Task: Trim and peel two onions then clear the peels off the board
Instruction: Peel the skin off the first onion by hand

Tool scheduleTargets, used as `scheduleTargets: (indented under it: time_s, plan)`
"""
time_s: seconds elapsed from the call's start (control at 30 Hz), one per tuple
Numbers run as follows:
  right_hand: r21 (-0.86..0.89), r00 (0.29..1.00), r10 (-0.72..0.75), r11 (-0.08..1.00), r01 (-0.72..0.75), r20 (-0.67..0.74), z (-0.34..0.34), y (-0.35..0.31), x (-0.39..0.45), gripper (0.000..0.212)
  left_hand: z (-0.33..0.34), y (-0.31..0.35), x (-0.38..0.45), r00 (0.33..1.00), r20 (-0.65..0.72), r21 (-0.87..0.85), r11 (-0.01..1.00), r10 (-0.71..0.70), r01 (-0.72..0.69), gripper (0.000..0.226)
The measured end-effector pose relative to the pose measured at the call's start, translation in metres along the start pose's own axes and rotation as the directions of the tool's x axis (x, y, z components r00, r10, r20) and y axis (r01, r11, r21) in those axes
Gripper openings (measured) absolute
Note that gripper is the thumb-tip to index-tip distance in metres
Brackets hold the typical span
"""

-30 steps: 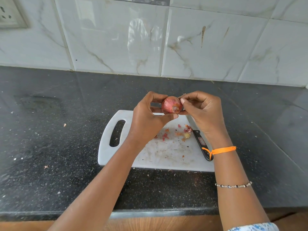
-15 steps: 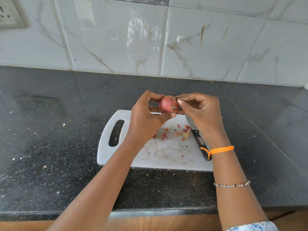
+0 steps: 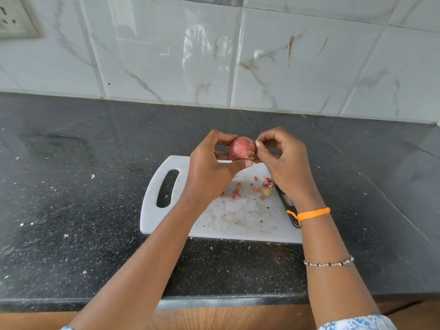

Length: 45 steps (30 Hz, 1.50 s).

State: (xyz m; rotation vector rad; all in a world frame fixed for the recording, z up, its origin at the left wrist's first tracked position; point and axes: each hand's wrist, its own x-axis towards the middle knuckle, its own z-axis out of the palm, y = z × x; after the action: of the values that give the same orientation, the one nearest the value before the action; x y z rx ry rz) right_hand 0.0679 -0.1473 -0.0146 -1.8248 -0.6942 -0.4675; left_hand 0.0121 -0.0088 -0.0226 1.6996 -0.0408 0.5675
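On the black granite counter (image 3: 71,210) lies a white cutting board (image 3: 238,222), its handle slot at 9 o'clock. Small onion peels (image 3: 259,189) lie on the board, and a black-handled knife (image 3: 289,206) rests at its 3 o'clock edge. Above the far edge of the board, the left hand (image 3: 209,170) grips a red onion (image 3: 242,149) between thumb and fingers. The right hand (image 3: 283,160) pinches the skin at the 3 o'clock side of the onion. Behind stands the marble-tiled wall (image 3: 214,55).

A home kitchen: black granite counter (image 3: 71,198), marble wall tiles (image 3: 166,55), cutting board (image 3: 238,222)
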Motion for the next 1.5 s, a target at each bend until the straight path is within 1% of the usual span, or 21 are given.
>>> scheduleTargets:
  time_s: [0.13,0.23,0.3,0.37,0.4,0.5,0.57,0.7,0.8,1.0,1.07,1.17,1.2,1.3,1.37,1.43,1.47,1.5]
  plan:
    - [0.016,0.998,0.032,0.999,-0.031,-0.054,-0.001,0.004,0.002,0.007,-0.002,-0.001,0.002,0.996,0.084,-0.034,0.999,-0.018,0.021,0.048]
    - [0.014,0.990,0.095,0.996,-0.094,-0.103,-0.006,0.009,0.004,0.012,-0.004,0.001,0.001,0.987,0.157,-0.163,0.984,-0.046,0.071,0.047]
    - [-0.059,0.990,0.111,0.991,-0.116,-0.083,-0.008,0.011,0.004,0.013,-0.005,0.002,0.001,0.978,0.200,-0.261,0.960,-0.054,0.106,0.047]
    - [-0.096,0.991,0.129,0.986,-0.133,-0.041,-0.008,0.011,0.003,0.013,-0.006,0.002,0.001,0.972,0.232,-0.277,0.954,-0.047,0.112,0.048]
    - [-0.064,0.989,0.143,0.987,-0.144,-0.026,-0.007,0.010,0.003,0.015,-0.006,0.001,0.001,0.969,0.244,-0.261,0.960,-0.041,0.106,0.049]
    - [0.113,0.985,0.171,0.979,-0.172,0.023,-0.008,0.003,0.003,0.020,-0.003,0.001,0.001,0.962,0.268,-0.209,0.972,-0.045,0.104,0.051]
    - [0.166,0.986,0.153,0.973,-0.162,0.066,-0.010,0.000,0.003,0.016,-0.001,-0.001,0.001,0.964,0.257,-0.200,0.973,-0.064,0.118,0.050]
    - [0.135,0.985,0.160,0.977,-0.168,0.065,-0.010,0.002,0.003,0.018,-0.001,-0.001,0.001,0.974,0.199,-0.209,0.966,-0.108,0.150,0.047]
    - [0.160,0.984,0.172,0.971,-0.177,0.047,-0.011,0.003,0.003,0.020,-0.001,0.000,0.002,0.978,0.183,-0.206,0.968,-0.105,0.142,0.044]
    - [0.159,0.981,0.186,0.968,-0.193,0.062,-0.008,0.000,0.002,0.020,0.000,-0.001,0.001,0.983,0.163,-0.176,0.978,-0.082,0.111,0.048]
    - [0.186,0.977,0.199,0.960,-0.210,0.074,-0.008,-0.002,0.001,0.017,0.000,-0.001,0.001,0.985,0.160,-0.171,0.981,-0.065,0.092,0.050]
    - [0.268,0.960,0.238,0.925,-0.270,0.149,-0.011,-0.006,0.000,0.005,0.000,-0.001,0.001,0.987,0.158,-0.138,0.990,-0.008,0.030,0.056]
    - [0.268,0.950,0.250,0.917,-0.294,0.186,-0.012,-0.006,-0.001,0.006,0.000,-0.001,0.001,0.987,0.163,-0.121,0.993,0.009,0.011,0.058]
    - [0.251,0.911,0.284,0.897,-0.363,0.300,-0.013,-0.005,-0.001,0.020,0.001,-0.001,0.000,0.984,0.172,-0.079,0.996,0.046,-0.033,0.060]
    - [0.282,0.895,0.294,0.875,-0.393,0.336,-0.014,-0.006,-0.002,0.019,0.002,0.000,-0.001,0.988,0.151,-0.119,0.993,0.027,-0.009,0.053]
    - [0.313,0.894,0.296,0.860,-0.403,0.337,-0.015,-0.007,-0.002,0.016,0.001,0.002,-0.001,0.992,0.124,-0.205,0.977,-0.034,0.060,0.040]
    - [0.326,0.893,0.298,0.853,-0.407,0.337,-0.015,-0.007,-0.002,0.016,0.000,0.003,0.000,0.994,0.100,-0.211,0.975,-0.047,0.068,0.035]
    - [0.334,0.892,0.303,0.847,-0.414,0.336,-0.015,-0.007,-0.001,0.016,-0.001,0.003,0.001,0.997,0.068,-0.181,0.982,-0.042,0.054,0.031]
